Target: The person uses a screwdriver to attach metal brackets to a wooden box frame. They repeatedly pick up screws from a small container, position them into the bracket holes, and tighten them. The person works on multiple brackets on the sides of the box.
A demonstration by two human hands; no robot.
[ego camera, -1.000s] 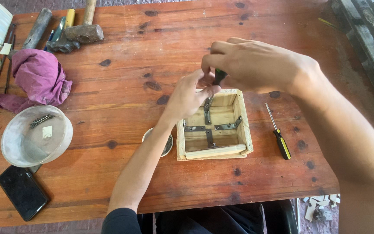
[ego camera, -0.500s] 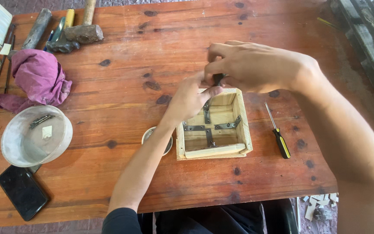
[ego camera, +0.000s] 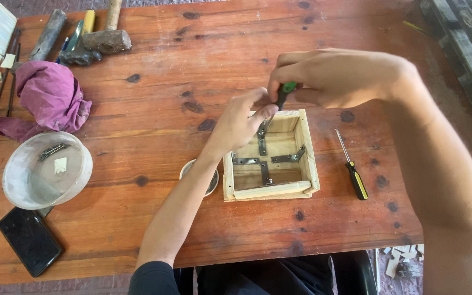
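Both hands meet over the far wall of a small open wooden box (ego camera: 271, 158) on the desk (ego camera: 192, 65). The right hand (ego camera: 337, 76) is closed around a green-handled screwdriver (ego camera: 285, 94), its shaft angled down into the box's far left corner, and the left hand (ego camera: 241, 120) has its fingers pinched narrow just beside the tip, probably steadying a screw or the metal bracket (ego camera: 261, 143) there, though the fingers hide the exact contact. The box sits directly under the hands. It looks light and stiff, thin pale slats joined with metal straps, likely to slide on the smooth boards unless held by its outer walls, and the thin wood could split if forced. To the right of the right hand lies a second screwdriver (ego camera: 352, 166) with a black and yellow handle. Just beside the left forearm is a small round tin (ego camera: 199, 177), half hidden. Well off to the left stand a clear round tub (ego camera: 46, 170) holding a few screws and a small white square tag, a dark phone (ego camera: 29, 240) lying flat, a crumpled purple cloth (ego camera: 50, 98), and beyond it a hammer (ego camera: 102, 38). I see no readable packages or signs.
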